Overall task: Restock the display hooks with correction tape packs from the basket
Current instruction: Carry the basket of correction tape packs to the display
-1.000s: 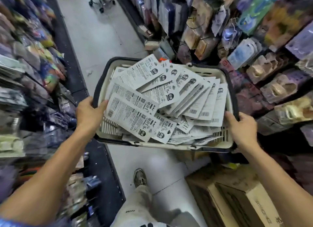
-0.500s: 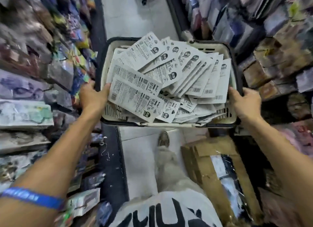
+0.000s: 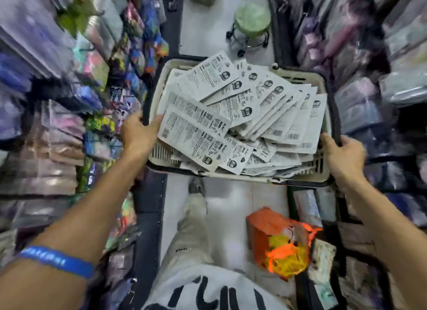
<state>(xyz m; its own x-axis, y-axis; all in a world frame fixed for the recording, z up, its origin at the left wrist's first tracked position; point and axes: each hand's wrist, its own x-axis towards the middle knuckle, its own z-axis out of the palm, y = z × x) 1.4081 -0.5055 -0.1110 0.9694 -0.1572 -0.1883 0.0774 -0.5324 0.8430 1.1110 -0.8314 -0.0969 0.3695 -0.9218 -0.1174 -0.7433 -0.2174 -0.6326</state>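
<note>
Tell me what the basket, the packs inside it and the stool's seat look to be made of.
Basket: probably moulded plastic, matt cream with a dark rim; slotted vents in its walls suggest moulding.
Correction tape packs: printed card or paper backs, matt white with black text and barcodes; their fronts are hidden.
Stool: a padded-looking pale green seat, perhaps vinyl, too blurred to be sure.

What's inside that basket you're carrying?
The basket is heaped with white correction tape packs, printed backs up. Their fronts and the basket's bottom are covered by the pile.
</note>
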